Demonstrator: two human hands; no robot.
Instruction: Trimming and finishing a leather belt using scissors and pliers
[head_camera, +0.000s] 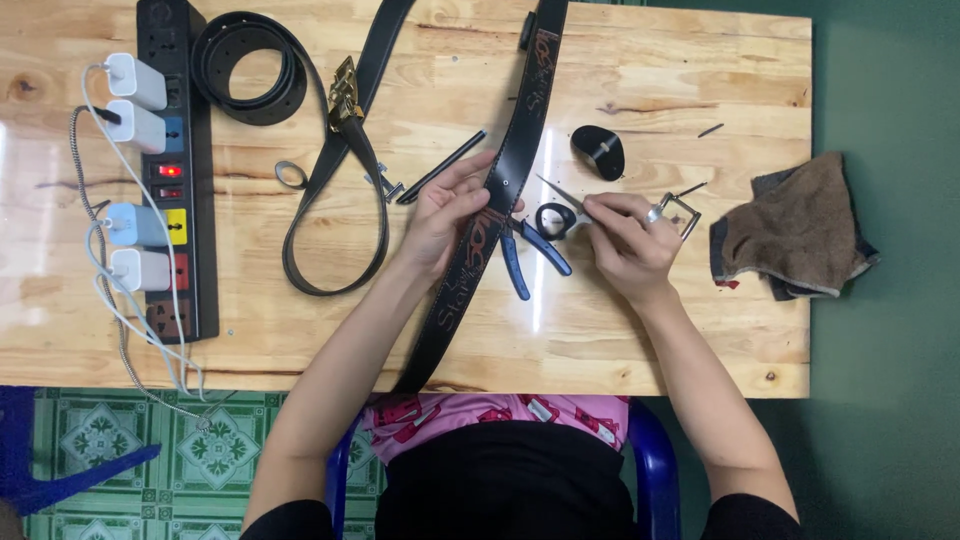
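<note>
Lying diagonally across the wooden worktop (640, 330): black decorated belt (490, 230), pinned flat by left hand (445, 215), fingers pressed on strap. Right hand (625, 240) pinching a thin pointed tool (562, 192), tip near strap edge. Blue-handled pliers (535, 255) between hands. Advised: keep strap taut, tip steady.

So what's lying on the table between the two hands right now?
In the head view, blue-handled pliers and black-handled scissors lie between the left hand, which presses the black belt, and the right hand.
</note>
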